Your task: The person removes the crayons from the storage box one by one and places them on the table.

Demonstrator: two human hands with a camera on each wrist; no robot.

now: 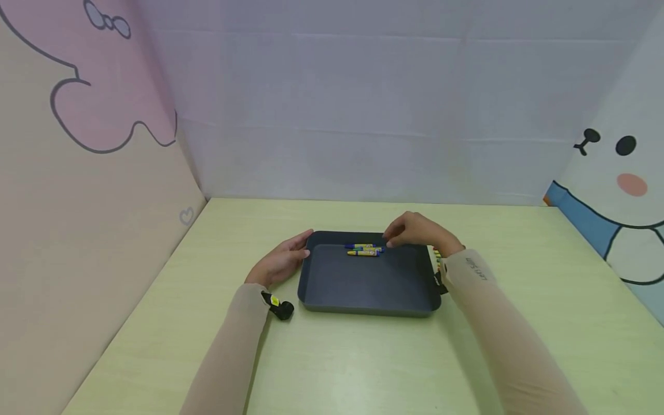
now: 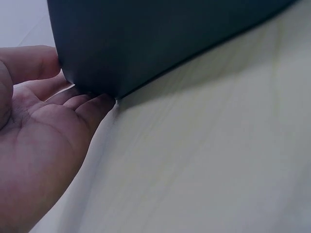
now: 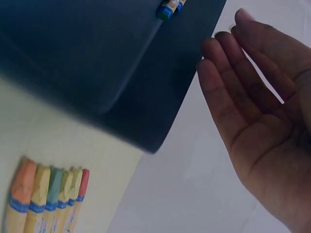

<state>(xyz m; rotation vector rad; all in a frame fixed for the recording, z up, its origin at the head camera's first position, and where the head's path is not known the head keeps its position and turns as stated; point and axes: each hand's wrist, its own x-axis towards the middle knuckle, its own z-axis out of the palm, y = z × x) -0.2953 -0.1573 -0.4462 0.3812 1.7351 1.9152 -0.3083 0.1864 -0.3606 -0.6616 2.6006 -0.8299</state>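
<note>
A dark grey rectangular tray stands on the table, with a small group of yellow-wrapped crayons lying side by side near its far edge. My left hand holds the tray's left side by the far corner; in the left wrist view its fingertips tuck against the lower edge and the thumb touches the wall. Over the far right corner hovers my right hand, just right of the crayons. The right wrist view shows that hand's palm bare, fingers gently bent, nothing between them.
A row of several crayons, with orange, yellow, green and red tips, lies on the table right of the tray, partly hidden by the right wrist in the head view. The pale wooden table meets a white cloth backdrop and printed side panels.
</note>
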